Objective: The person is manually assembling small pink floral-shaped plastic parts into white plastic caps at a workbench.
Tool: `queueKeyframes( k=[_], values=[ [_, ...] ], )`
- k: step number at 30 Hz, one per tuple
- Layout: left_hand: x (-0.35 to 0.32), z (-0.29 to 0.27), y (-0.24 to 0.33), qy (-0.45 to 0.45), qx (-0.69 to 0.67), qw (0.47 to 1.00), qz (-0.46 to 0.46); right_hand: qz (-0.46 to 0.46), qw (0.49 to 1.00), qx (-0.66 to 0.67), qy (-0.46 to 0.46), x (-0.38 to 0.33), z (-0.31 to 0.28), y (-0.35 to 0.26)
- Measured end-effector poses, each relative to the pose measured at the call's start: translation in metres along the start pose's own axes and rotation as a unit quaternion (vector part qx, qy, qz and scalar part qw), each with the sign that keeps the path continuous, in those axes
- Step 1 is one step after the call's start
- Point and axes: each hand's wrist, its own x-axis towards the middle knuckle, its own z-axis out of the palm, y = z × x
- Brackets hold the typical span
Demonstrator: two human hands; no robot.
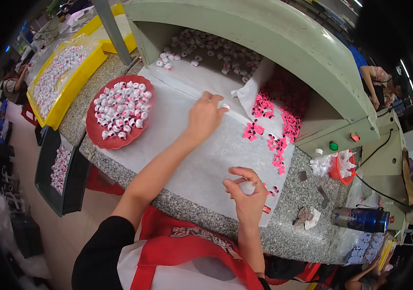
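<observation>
My left hand (pixel 205 116) reaches over the white sheet (pixel 182 159), fingers drawn together. At its thumb and fingertips is a small white rounded piece with a pink patch (pixel 225 107), which it appears to pinch. My right hand (pixel 250 200) is nearer to me, closed around a small whitish bottle (pixel 248 187) with a narrow tip; the fingers partly cover it. A red scalloped dish (pixel 120 143) at the left is heaped with similar white-and-pink pieces (pixel 123 106). Small flat pink pieces (pixel 278 147) are scattered on the sheet to the right.
A pale green arched machine (pixel 245 24) stands behind, with many white pieces (pixel 216 48) inside. Yellow trays (pixel 78 79) and a dark bin (pixel 66 193) are at the left. An orange cup (pixel 336 169), a blue bottle (pixel 361 220) and a crumpled tissue (pixel 308 217) stand right.
</observation>
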Motion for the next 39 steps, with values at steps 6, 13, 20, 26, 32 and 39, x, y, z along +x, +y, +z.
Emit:
queueKeyframes(
  k=[6,13,20,26,32,39],
  values=[
    [-0.008,0.043,0.006,0.011,0.0,1.0,-0.021,0.029,0.995,-0.021,0.098,-0.017,-0.025,-0.003],
    [-0.061,-0.071,0.056,-0.273,-0.654,0.662,-0.245,-0.007,0.992,0.075,0.098,-0.014,-0.024,-0.023],
    [-0.082,-0.095,0.075,-0.149,-0.515,0.835,-0.124,-0.236,0.946,-0.177,0.138,-0.034,-0.03,-0.035],
    [-0.083,-0.095,0.082,-0.104,-0.468,0.877,-0.047,-0.255,0.931,-0.222,0.138,-0.037,-0.027,-0.042],
    [-0.085,-0.097,0.083,-0.097,-0.456,0.884,-0.042,-0.281,0.923,-0.235,0.115,-0.032,-0.027,-0.046],
    [-0.085,-0.098,0.084,-0.099,-0.444,0.89,-0.039,-0.308,0.921,-0.217,0.098,-0.026,-0.025,-0.045]
  ],
)
